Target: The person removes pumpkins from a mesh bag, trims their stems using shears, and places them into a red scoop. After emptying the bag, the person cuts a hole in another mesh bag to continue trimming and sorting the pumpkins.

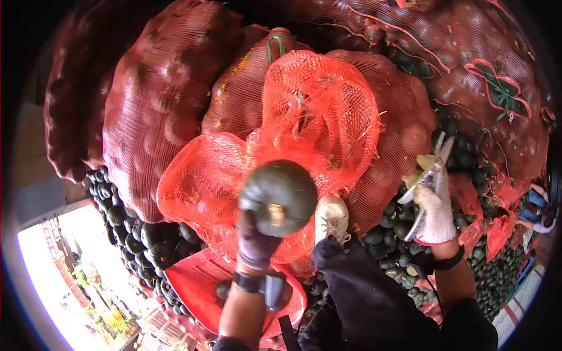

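In my gloved left hand (pixel 255 243) I hold up a round dark green squash (pixel 284 190), its pale cut stem end showing. Right behind it lies a loose orange-red mesh bag (pixel 322 111), bunched and spread over fuller sacks. My right hand (pixel 435 219), in a white glove with a red cuff edge, is closed on a pair of pale metal shears (pixel 443 157) whose tips point up and away. Below my left wrist sits a red plastic basket (pixel 193 272) with dark squashes in it.
Big filled red mesh sacks (pixel 167 111) stand across the back, one tied with green string (pixel 503 96). Loose dark squashes (pixel 149 245) are heaped at left, and more (pixel 497 275) at right. My white shoe (pixel 331 219) is by the bag. Another person (pixel 535 207) is at far right.
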The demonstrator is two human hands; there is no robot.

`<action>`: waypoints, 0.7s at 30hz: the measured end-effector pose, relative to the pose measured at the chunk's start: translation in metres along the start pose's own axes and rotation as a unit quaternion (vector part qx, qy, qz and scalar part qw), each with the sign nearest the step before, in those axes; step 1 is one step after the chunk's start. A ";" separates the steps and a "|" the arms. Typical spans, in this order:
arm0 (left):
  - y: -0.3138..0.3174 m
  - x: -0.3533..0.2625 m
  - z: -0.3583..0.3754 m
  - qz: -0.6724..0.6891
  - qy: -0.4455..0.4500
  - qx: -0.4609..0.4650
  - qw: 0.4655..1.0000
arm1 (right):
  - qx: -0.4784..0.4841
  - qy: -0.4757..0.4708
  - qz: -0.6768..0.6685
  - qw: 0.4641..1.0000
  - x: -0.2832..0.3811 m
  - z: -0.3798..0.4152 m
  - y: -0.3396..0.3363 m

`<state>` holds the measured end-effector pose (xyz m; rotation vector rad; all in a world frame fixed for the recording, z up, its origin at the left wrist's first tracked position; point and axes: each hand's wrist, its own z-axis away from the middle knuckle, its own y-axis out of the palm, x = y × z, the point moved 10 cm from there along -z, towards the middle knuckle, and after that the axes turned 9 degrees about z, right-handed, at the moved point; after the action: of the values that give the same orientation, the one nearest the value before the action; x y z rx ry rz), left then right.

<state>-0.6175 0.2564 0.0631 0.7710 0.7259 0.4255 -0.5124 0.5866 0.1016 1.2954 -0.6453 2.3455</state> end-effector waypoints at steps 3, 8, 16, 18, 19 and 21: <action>0.056 0.045 0.027 -0.220 0.010 0.099 0.970 | -0.052 -0.007 0.020 0.998 -0.015 0.001 -0.058; 0.045 -0.055 0.045 -0.720 0.283 -0.122 0.622 | -0.137 -0.067 0.119 0.981 0.030 -0.007 -0.108; -0.150 -0.007 0.037 -0.856 -0.110 -0.196 0.466 | 0.086 -0.412 0.576 0.700 0.053 -0.007 0.138; -0.206 -0.015 0.029 -0.790 -0.075 -0.188 0.579 | 0.215 -0.393 0.615 0.649 0.017 0.005 0.200; -0.195 -0.017 0.032 -0.757 -0.034 -0.162 0.632 | 0.279 -0.388 0.587 0.653 0.008 0.016 0.216; -0.167 -0.024 0.043 -0.365 0.179 -0.151 0.901 | 0.408 -0.358 0.523 0.658 -0.011 0.040 0.245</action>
<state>-0.5883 0.1132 -0.0307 0.0857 1.1963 -0.0190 -0.6100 0.3619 0.0599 3.0161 -0.6447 3.1121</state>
